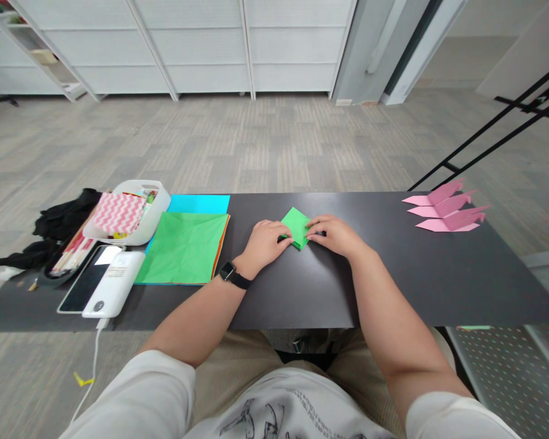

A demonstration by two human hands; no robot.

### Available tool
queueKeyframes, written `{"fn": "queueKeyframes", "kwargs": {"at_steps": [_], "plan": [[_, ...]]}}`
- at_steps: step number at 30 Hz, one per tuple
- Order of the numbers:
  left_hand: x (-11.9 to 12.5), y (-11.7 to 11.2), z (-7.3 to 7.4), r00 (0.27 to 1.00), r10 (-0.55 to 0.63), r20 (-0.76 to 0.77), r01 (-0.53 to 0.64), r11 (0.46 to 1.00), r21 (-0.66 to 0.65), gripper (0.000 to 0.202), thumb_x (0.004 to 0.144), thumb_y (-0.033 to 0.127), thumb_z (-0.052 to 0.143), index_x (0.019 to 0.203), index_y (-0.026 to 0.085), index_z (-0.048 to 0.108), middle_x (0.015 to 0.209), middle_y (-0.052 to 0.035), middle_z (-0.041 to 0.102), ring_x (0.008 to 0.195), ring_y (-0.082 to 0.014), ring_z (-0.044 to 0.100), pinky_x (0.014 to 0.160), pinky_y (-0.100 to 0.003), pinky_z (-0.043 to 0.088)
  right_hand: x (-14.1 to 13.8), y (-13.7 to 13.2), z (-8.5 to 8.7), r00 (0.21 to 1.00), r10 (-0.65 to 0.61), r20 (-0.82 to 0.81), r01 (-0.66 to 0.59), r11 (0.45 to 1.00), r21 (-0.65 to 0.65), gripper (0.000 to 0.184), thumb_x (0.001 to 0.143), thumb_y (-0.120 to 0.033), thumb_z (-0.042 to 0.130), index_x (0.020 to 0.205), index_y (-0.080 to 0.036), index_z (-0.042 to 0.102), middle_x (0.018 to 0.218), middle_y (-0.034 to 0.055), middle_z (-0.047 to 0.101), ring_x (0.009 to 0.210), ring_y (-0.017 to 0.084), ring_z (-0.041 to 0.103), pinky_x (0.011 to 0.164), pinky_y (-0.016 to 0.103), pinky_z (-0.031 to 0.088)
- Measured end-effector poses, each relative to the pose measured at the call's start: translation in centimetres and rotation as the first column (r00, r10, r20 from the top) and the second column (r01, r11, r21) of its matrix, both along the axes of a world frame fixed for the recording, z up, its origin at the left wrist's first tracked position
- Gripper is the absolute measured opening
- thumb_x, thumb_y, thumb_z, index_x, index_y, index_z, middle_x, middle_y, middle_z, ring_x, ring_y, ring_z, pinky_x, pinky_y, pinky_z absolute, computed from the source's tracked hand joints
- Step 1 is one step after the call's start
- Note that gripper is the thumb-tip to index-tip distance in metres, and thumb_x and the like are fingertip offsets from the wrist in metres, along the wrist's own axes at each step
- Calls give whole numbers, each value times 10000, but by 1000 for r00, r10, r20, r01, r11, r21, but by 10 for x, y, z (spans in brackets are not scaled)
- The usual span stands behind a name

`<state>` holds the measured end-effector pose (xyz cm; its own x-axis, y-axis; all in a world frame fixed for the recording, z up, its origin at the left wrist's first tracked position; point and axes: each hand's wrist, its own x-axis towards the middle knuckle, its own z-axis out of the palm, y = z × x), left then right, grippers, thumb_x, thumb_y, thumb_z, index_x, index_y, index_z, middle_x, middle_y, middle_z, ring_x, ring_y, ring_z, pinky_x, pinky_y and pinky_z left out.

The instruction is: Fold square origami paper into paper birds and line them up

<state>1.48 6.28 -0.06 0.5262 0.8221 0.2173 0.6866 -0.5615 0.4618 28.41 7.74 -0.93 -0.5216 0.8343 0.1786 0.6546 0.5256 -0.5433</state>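
A small green origami paper (294, 223), folded into a layered diamond, lies on the dark table (297, 299) in front of me. My left hand (269, 242) pinches its left corner between thumb and fingers. At the opposite corner, my right hand (335, 235) grips the paper's right edge the same way. Several layers show along the lower edges of the diamond. Left of my hands lies a stack of square paper (183, 247), green on top with orange and blue sheets beneath.
Pink folded paper cranes (448, 224) stand in a row at the right. On the left are a white basket (158, 210), a white power bank (115, 283) with a cable, a phone-like dark device (85, 283) and black cloth (64, 213). A black metal frame (466, 146) rises beyond the right side.
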Motion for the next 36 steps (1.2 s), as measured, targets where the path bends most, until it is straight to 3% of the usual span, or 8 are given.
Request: {"fn": "queueKeyframes", "kwargs": {"at_steps": [6,13,18,21,26,32,36], "plan": [[2,-2,1,999,19,27,-19,1000,19,194,959,427,801,1035,250,791,1142,-25,819,1082,-257,730,1046,-445,504,-3,0,0,998,17,-60,-13,997,71,109,969,-243,715,939,-271,815,1097,64,792,1063,262,731,1046,469,535],[0,0,-5,995,98,-3,-97,994,51,269,982,360,763,1216,227,754,1224,-60,784,1124,-272,720,1042,-437,536,-14,-8,12,968,29,-251,-18,999,46,132,1009,-278,638,954,-273,759,1129,63,789,1083,249,734,1029,455,551],[-2,2,-7,995,94,-42,-92,994,51,197,1028,255,666,1173,244,800,1199,-52,795,1087,-258,725,1016,-433,551,-17,-10,14,959,6,-282,0,1000,20,133,1026,-299,600,983,-269,722,1127,60,785,1090,245,734,1022,449,553],[-2,3,-6,996,81,-37,-79,996,50,228,1030,219,647,1159,274,827,1177,-42,803,1059,-250,730,994,-433,560,-17,-11,13,975,-41,-217,47,999,22,120,978,-317,682,1079,-275,733,1151,62,780,1079,263,727,1011,451,553],[0,3,-7,1000,31,-6,-30,998,58,235,1023,197,658,1154,269,839,1155,-41,808,1045,-244,739,1003,-435,573,-17,-9,6,999,-43,-33,44,998,43,320,914,-296,783,1233,-278,760,1139,68,778,1073,280,712,1017,453,535],[2,0,-8,997,9,72,-10,1000,21,267,1060,247,622,1267,242,791,1173,-67,794,1083,-234,746,1037,-392,593,-17,-6,0,993,-58,98,55,998,30,234,957,-217,698,1160,-274,800,1087,66,790,1031,264,718,958,401,531],[3,-2,-8,995,30,92,-31,1000,2,303,1104,273,532,1297,227,761,1169,-76,785,1097,-241,741,1038,-391,595,-19,-8,4,988,-79,134,77,997,17,182,1010,-259,633,1069,-248,805,1015,77,802,980,266,728,914,379,531]]}}
